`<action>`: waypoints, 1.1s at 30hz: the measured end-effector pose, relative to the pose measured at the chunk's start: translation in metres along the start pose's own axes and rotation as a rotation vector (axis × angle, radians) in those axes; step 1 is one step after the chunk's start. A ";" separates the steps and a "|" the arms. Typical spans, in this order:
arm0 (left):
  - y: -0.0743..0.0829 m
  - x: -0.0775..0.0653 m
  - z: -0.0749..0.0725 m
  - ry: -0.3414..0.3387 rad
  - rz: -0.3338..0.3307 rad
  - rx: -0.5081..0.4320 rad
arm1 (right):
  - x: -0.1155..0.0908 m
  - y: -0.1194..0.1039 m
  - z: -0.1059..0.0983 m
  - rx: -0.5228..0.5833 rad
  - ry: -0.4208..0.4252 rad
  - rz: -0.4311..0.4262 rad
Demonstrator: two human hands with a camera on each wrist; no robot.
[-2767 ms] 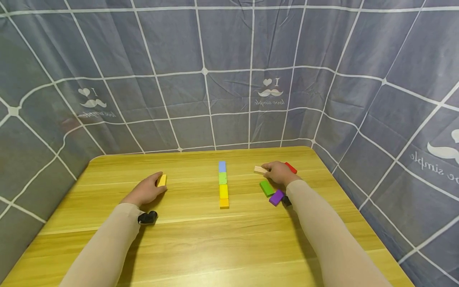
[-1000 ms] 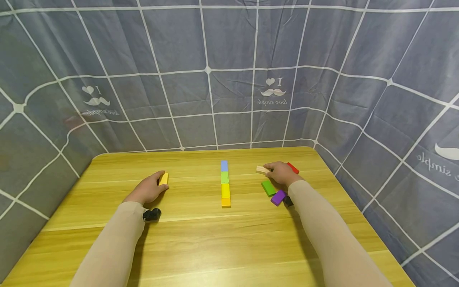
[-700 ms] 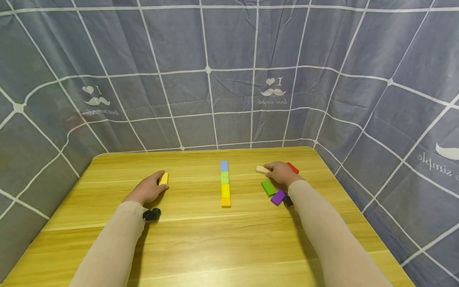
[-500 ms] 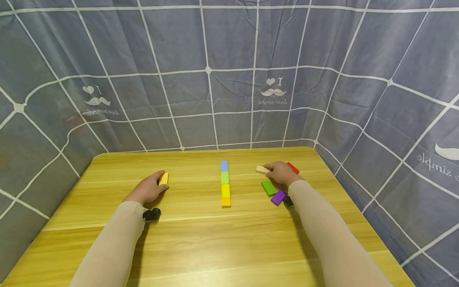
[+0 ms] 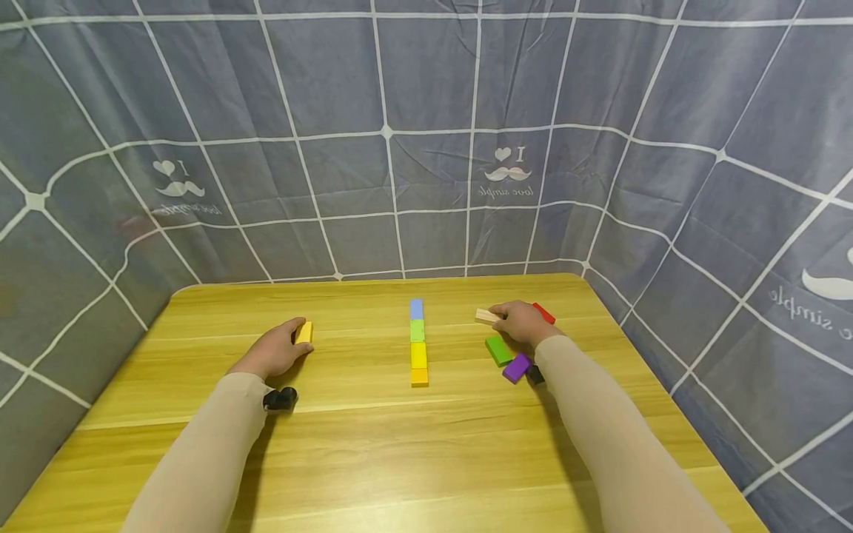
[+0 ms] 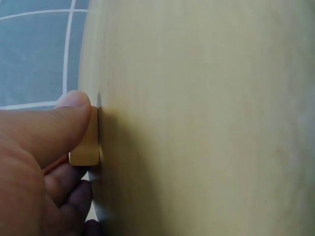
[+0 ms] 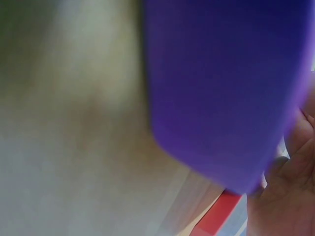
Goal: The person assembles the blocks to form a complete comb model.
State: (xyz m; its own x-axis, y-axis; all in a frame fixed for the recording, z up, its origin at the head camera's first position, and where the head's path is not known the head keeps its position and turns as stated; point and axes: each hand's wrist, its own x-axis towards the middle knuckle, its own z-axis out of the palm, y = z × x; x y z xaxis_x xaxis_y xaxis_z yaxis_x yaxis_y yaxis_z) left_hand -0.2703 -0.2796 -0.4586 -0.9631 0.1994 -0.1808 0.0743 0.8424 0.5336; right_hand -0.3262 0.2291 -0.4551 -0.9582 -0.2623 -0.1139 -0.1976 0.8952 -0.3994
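At the left of the table, my left hand [image 5: 269,352] pinches a yellow block [image 5: 304,333] between thumb and fingers. The left wrist view shows the thumb on one face of this yellow block [image 6: 89,145], which stands close against the wood. My right hand [image 5: 523,323] has its thumb and fingers on the end of a plain wooden block [image 5: 485,316]. Beneath that wrist lie a green block [image 5: 498,352] and a purple block [image 5: 517,368], while a red block [image 5: 545,313] pokes out behind the hand. A blurred purple block [image 7: 221,98] fills much of the right wrist view.
Mid-table, a straight row runs toward me: a blue block [image 5: 416,309], a light green block [image 5: 417,330], a yellow block [image 5: 418,355] and an orange block [image 5: 419,378]. Grey curtains [image 5: 426,178] with white lines hang behind the wooden table [image 5: 373,459] and along its sides.
The head view has shifted slightly since the earliest frame. Both hands and all the blocks keep their places on the table.
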 end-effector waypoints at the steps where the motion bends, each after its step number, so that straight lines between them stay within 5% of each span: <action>1: 0.000 0.000 0.000 0.002 0.001 0.001 | 0.000 0.000 0.000 0.000 0.002 0.001; 14: 0.007 -0.006 0.002 0.026 0.069 -0.001 | -0.003 -0.004 -0.001 0.004 -0.004 0.014; 33: 0.056 -0.027 0.021 -0.038 0.176 -0.150 | -0.005 -0.005 -0.003 0.001 0.004 0.003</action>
State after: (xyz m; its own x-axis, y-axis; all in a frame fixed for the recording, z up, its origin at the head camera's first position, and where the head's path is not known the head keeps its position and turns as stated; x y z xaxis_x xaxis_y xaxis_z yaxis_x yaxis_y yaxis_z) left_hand -0.2345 -0.2273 -0.4414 -0.9280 0.3579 -0.1034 0.1985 0.7098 0.6758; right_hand -0.3213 0.2267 -0.4502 -0.9596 -0.2583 -0.1117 -0.1945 0.8956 -0.4000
